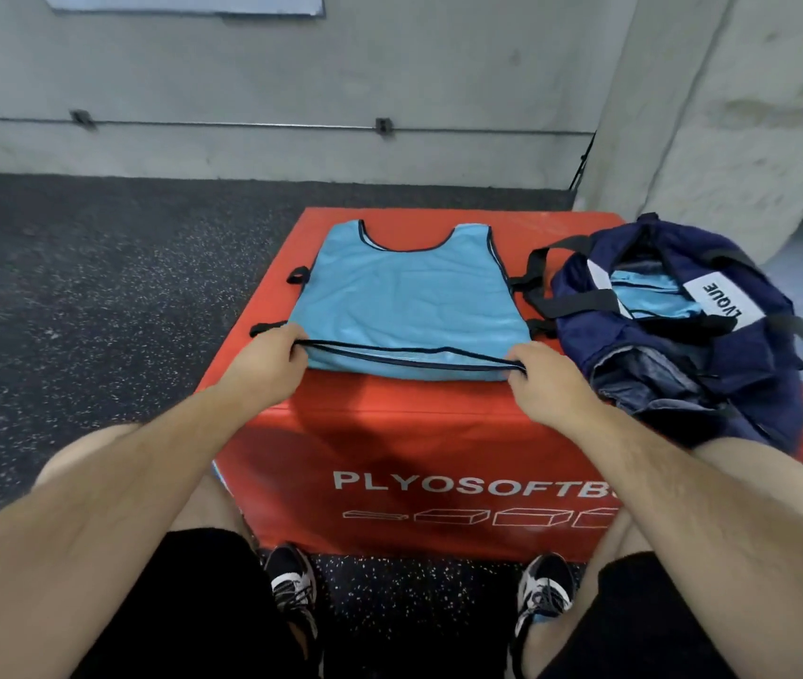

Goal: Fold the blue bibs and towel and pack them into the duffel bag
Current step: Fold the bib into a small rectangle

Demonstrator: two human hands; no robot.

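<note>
Both hands are clamped on the near hem of the bib (409,291): the left hand (272,355) pinches its left corner and the right hand (537,384) pinches its right corner, so the dark-trimmed edge is drawn taut between them. The pinched edge stands slightly off the pale blue layer lying under it.

The bib lies flat on the red padded surface (389,399), directly ahead of the hands. Its neck and shoulder straps point away from the person and its hem is nearest. Its long axis therefore runs from the hands outward, while the hem runs crosswise, left to right.

The hands sit well apart, one at each corner, and neither is nearer the cloth than the other. Judging from this grip, the coming fold would carry the hem away from the body towards the neckline, with both corners travelling level.

The duffel bag (581,335) rests on the same surface, just beside the bib on the right, with its mouth open. Some pale blue cloth (649,291) is already inside. The right hand is the nearer one to it for packing
</note>
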